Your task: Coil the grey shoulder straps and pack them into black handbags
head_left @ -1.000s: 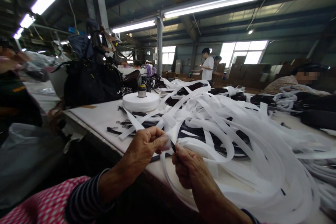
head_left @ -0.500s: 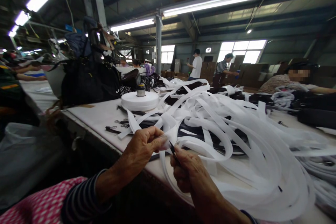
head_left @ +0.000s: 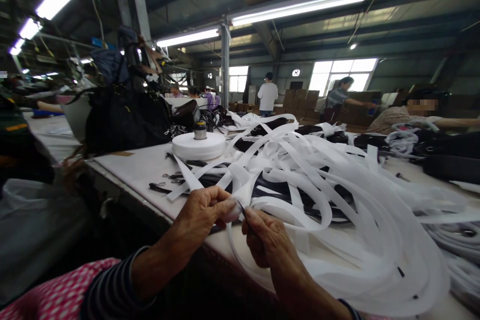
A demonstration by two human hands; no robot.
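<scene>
My left hand (head_left: 204, 212) is closed, pinching the end of a white tape strip (head_left: 232, 210) at the table's near edge. My right hand (head_left: 264, 240) is closed on a thin dark strip (head_left: 242, 208) whose tip pokes up between the two hands, right against the tape end. A big loose heap of white tape (head_left: 337, 195) spreads across the table to the right, lying over black straps (head_left: 270, 191). A flat roll of white tape (head_left: 198, 146) with a small bottle (head_left: 200, 130) on its hub stands further back.
Black bags (head_left: 125, 117) are piled at the table's left rear. Small metal clips (head_left: 170, 177) lie near the roll. A seated person (head_left: 416, 110) works at the far right; two people (head_left: 267, 95) stand by cardboard boxes (head_left: 300, 97) at the back. A grey plastic bag (head_left: 33, 230) hangs at lower left.
My hands have stayed together at the tape end, the dark strip shifting slightly left. The view tilted a little. The standing people in the background walked left and right.
</scene>
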